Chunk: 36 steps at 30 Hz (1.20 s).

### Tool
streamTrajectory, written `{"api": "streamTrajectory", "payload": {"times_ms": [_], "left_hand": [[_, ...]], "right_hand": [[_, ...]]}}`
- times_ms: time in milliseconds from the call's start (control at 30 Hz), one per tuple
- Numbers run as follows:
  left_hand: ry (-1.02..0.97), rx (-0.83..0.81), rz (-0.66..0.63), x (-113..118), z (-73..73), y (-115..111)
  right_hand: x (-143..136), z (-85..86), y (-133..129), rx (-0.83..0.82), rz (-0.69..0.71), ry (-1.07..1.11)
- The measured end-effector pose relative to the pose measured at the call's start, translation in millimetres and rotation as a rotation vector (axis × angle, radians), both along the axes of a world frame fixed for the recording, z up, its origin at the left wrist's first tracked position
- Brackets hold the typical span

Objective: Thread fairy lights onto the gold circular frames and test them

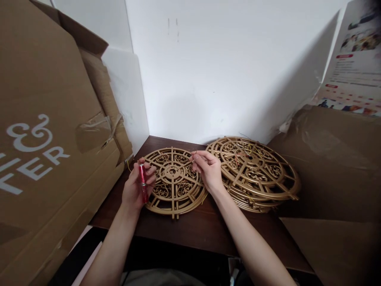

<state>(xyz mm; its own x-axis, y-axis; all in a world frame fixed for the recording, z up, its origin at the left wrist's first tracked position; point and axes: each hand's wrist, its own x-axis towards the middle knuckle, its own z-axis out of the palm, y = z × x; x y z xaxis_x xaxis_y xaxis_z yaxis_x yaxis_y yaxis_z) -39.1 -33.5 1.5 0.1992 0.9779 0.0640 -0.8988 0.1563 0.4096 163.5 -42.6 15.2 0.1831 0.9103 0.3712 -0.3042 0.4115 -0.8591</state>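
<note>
While both bare arms reach forward from the bottom of the view, the left hand (137, 186) is turned partly palm up, its fingers curled around a shiny red metallic cylinder (142, 174) with silver-coloured bands. The cylinder stands nearly upright, its top leaning slightly left. The right hand (208, 169) is mostly closed, thumb and forefinger pinched together on what looks like a thin dark strand (195, 152); its far end is too fine to make out.

Between and beyond the hands, a round gold-coloured openwork disc (173, 171) with spokes, rings and curling scrollwork lies flat, partly covering another. Both hands overlap its edges in this view; whether they touch it, I cannot tell. Just to its right is a taller, uneven stack of matching gold-coloured discs (253, 171), with thin yellowish wires (248, 151) on top.

All of this rests on a dark reddish-brown table (190, 232) against a plain white wall (226, 71). A large brown cardboard box (44, 91) with white lettering rises at left. At right, brown cardboard (330, 159) stands below a white printed sheet (354, 75) with red labels and small pictures
</note>
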Motion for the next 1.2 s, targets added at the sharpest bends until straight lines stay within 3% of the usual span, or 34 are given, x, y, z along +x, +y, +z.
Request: {"api": "streamTrajectory", "payload": {"times_ms": [133, 300, 400, 500, 633, 733, 867, 1033, 1200], "left_hand": [[0.263, 0.076, 0.140, -5, 19.3, -14], [0.713, 0.336, 0.357, -7, 69.5, -71], [0.931, 0.341, 0.527, 7, 81.3, -94], [0.960, 0.319, 0.607, 28, 67.2, -93], [1.018, 0.236, 0.489, 45, 36.7, -71], [1.041, 0.245, 0.441, 48, 24.0, -54], [1.128, 0.291, 0.468, 50, 19.2, -36], [1.260, 0.337, 0.508, 50, 17.4, -23], [1.145, 0.306, 0.489, 50, 12.9, -21]], "right_hand": [[0, 1.9, 1, -0.007, -0.026, 0.035], [-2, 2.8, 1, -0.040, -0.100, 0.011], [-3, 2.0, 0, -0.038, -0.125, -0.053], [-4, 1.2, -2, -0.025, -0.124, -0.146], [-7, -0.1, -5, 0.051, -0.171, -0.298], [-10, -2.2, -6, 0.138, -0.244, -0.450], [-15, -6.4, -8, 0.220, -0.287, -0.613], [-18, -11.1, -8, 0.276, -0.316, -0.654], [-18, -11.3, -8, 0.277, -0.284, -0.643]]}}
